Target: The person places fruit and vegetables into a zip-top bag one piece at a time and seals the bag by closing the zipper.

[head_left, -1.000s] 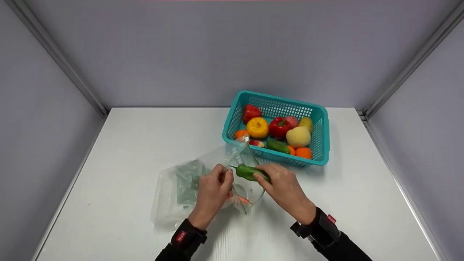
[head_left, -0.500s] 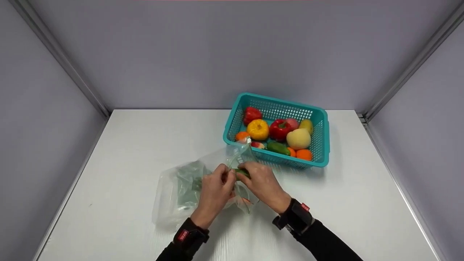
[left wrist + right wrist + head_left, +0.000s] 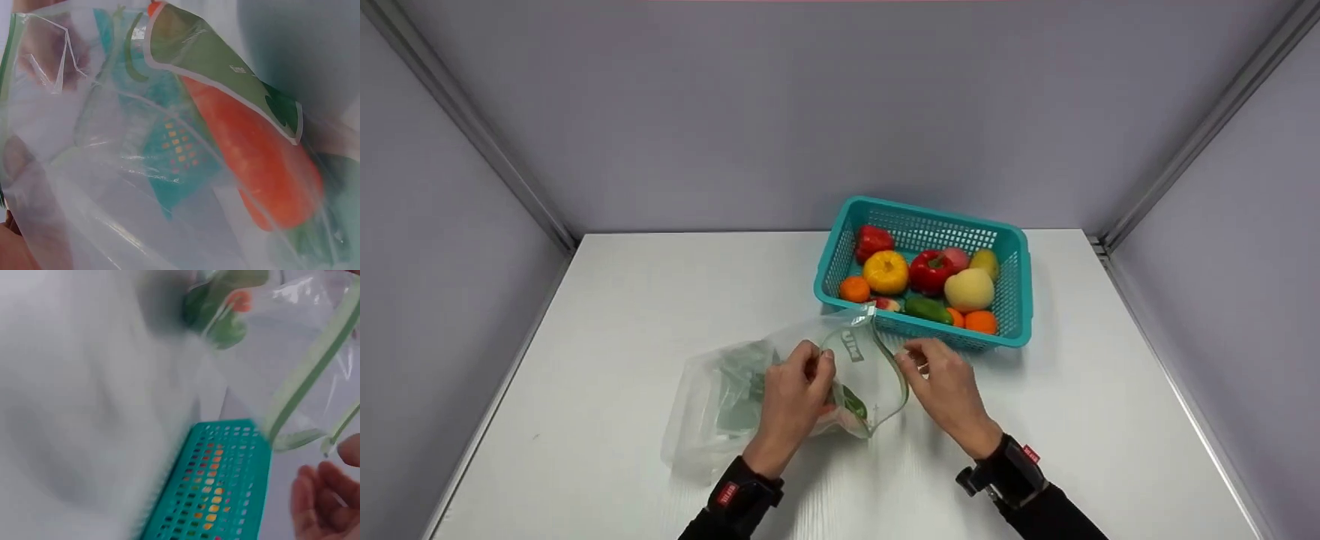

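My left hand (image 3: 793, 391) pinches the edge of a clear zip bag (image 3: 808, 330) near its mouth. The bag lies toward the left, its mouth spread open to the right. Inside the mouth is a green pepper (image 3: 854, 403). Through the film the left wrist view shows a carrot (image 3: 253, 152). More green contents are blurred behind the plastic. My right hand (image 3: 949, 390) hovers at the right rim of the mouth, fingers loosely bent and holding nothing. In the right wrist view, its thumb (image 3: 350, 450) is close beside the bag's green zip strip (image 3: 315, 363).
A teal basket (image 3: 1024, 300) stands behind the bag, touching close to its top corner. It holds peppers, a cucumber (image 3: 928, 309), oranges and other produce. Grey panels wall the white table (image 3: 607, 315) at the back and both sides.
My right hand carried the green pepper into the bag's mouth, let it go and drew back to the right. The left hand keeps its grip on the bag.
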The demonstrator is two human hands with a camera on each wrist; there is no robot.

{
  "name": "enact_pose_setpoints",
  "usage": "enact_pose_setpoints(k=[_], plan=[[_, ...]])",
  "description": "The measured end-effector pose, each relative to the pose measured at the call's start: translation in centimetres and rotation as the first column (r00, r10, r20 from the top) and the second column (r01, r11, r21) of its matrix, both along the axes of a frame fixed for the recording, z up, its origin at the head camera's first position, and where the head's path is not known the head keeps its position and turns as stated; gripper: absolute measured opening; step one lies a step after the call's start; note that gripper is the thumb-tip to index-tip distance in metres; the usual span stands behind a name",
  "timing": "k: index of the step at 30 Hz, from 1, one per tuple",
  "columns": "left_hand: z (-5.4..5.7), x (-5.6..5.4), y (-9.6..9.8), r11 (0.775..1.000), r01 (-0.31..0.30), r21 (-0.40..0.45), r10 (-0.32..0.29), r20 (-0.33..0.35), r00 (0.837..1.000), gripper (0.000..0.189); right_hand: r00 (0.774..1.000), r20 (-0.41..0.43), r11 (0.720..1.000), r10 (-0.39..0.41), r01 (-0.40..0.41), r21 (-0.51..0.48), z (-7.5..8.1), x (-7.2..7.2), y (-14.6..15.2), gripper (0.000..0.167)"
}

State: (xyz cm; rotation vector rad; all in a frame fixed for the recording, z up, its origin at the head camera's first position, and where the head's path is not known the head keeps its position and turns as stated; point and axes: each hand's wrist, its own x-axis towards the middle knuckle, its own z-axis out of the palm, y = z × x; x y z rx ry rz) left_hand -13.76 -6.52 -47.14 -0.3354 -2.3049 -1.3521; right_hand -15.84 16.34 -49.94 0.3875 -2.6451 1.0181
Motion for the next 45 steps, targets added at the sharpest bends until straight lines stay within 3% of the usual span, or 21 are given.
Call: enact_pose_setpoints(k=[4,7,12,18,21,24,28,34,40,45], plan=[[0.7,-0.2,-0.5,1.0,-0.018,0.002,0.018,0.004,1.0,0.026,0.976,0.217,0.996,0.036,-0.052,0.07,-0.4,-0.8,-0.2,0.033],[1.6,-0.4,-1.2,1.0,-0.016,0.002,0.016,-0.012,1.0,0.026,0.967,0.24,0.996,0.081,-0.09,0.023,0.5,-1.4,-0.8,0.032],[3.9,-0.9,-2.7,0.999,-0.034,-0.015,0.032,-0.12,0.992,0.032,0.983,0.105,0.984,0.154,-0.142,-0.111,4.7,-2.0,-2.3,0.034],[8.1,-1.3,-3.7,0.999,-0.033,0.011,0.034,-0.214,0.976,0.036,0.979,-0.112,0.967,0.167,-0.185,-0.173,10.8,-2.3,-3.6,0.039],[10.0,-1.1,-4.1,0.998,-0.021,0.061,0.036,-0.261,0.965,0.036,0.967,-0.202,0.961,0.157,-0.197,-0.195,12.7,-2.4,-3.9,0.039],[10.8,-0.9,-4.2,0.996,-0.006,0.083,0.03,-0.295,0.955,0.037,0.957,-0.245,0.953,0.155,-0.21,-0.22,13.4,-2.5,-4.0,0.038],[9.9,-0.6,-3.8,0.998,0.019,0.064,-0.002,-0.258,0.966,0.036,0.967,-0.219,0.958,0.128,-0.178,-0.224,12.5,-2.6,-3.5,0.037],[7.2,-0.5,-2.9,0.999,0.046,0.025,-0.045,-0.05,0.998,0.031,0.992,-0.106,0.975,0.073,-0.093,-0.203,9.7,-2.7,-2.3,0.036],[4.5,0.0,-1.9,0.995,0.097,0.003,-0.097,0.097,0.991,0.028,0.996,-0.074,0.985,0.059,-0.07,-0.158,7.1,-2.7,-0.6,0.039],[3.6,0.3,-1.3,0.992,0.122,0.003,-0.122,0.117,0.986,0.028,1.0,0.003,0.974,-0.018,0.018,-0.224,6.4,-3.1,1.6,0.041]])
